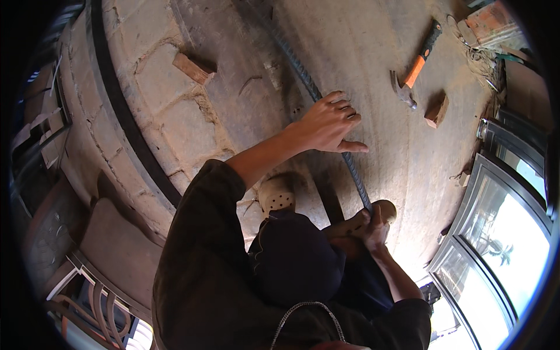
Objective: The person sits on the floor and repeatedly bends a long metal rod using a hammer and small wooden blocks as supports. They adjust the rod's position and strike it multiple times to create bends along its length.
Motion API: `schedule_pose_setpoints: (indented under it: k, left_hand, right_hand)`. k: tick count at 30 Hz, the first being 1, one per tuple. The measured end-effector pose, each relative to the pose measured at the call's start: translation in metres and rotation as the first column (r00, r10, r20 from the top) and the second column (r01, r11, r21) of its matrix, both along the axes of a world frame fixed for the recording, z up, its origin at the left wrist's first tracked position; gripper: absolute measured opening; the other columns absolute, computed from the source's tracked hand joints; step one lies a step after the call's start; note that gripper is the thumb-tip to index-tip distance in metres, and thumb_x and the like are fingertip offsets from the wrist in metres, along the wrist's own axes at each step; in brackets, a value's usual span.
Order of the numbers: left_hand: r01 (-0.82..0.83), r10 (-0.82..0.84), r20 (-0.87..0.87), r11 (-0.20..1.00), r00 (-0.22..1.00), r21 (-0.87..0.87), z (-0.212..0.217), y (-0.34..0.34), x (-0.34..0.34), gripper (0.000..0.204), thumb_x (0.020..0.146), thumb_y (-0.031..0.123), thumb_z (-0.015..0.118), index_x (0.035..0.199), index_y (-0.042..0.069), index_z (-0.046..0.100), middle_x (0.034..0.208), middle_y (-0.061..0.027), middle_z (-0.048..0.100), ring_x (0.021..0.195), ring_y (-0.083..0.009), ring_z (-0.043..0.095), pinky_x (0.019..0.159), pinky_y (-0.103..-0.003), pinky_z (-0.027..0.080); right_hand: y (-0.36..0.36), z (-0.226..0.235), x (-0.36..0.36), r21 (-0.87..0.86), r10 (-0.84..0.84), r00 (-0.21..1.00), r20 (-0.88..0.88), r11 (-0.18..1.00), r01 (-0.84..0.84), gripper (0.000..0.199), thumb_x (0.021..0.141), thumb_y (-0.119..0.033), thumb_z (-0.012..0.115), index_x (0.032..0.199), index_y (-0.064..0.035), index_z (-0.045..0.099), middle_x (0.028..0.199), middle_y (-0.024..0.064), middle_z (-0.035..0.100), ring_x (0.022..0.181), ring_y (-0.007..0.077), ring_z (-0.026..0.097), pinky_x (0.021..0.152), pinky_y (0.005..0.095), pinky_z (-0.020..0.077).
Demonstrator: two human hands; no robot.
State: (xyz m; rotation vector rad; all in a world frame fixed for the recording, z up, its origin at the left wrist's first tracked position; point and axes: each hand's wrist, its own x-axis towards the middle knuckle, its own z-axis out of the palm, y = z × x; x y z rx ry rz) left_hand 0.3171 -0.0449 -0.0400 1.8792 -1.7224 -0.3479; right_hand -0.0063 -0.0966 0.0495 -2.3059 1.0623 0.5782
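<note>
A long ribbed steel bar (298,71) runs slantwise from the upper middle down toward my feet. My left hand (329,125) lies over its middle, fingers slightly bent and spread, with the thumb stretched apart from them. Whether the palm touches the bar is hidden. Closer to me, my right hand (376,228) is closed round the bar's near end, beside my right clog (387,209). To the right of the bar, a claw hammer (415,71) with an orange and black handle rests on the floor, its head toward me.
Reddish-brown blocks lie on the floor, one at the left (193,68) and another (437,111) near the hammer. A dark strip (119,102) crosses the paving at left. Chairs (116,245) stand at lower left. A glass-paned frame (484,239) is at right.
</note>
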Motion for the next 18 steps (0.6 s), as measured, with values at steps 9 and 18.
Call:
schedule_pose_setpoints:
  k: [9,18]
  left_hand:
    - [0.054,-0.054,-0.012,0.998,0.998,0.019,-0.001,0.004,0.005,0.065,0.084,0.067,0.051,0.065,0.005,0.063,0.066,-0.0095,0.065,0.069,-0.0236,0.063,0.081,-0.040,0.046]
    - [0.152,-0.152,0.002,0.988,0.988,-0.025,0.046,0.022,0.027,0.067,0.088,0.058,0.054,0.041,0.011,0.047,0.038,-0.0076,0.042,0.035,-0.0237,0.037,0.050,-0.035,0.036]
  right_hand:
    - [0.004,-0.006,0.002,0.013,-0.014,0.996,-0.093,1.000,0.015,0.025,0.094,-0.032,0.055,0.093,-0.0069,0.051,0.068,0.0234,0.060,0.067,0.0472,0.060,0.057,0.0531,0.0434]
    - [0.010,0.100,0.040,0.253,-0.087,0.995,-0.048,0.963,0.097,0.061,0.095,-0.061,0.036,0.095,-0.0029,0.053,0.050,0.0098,0.044,0.044,0.0150,0.045,0.042,0.0378,0.0333]
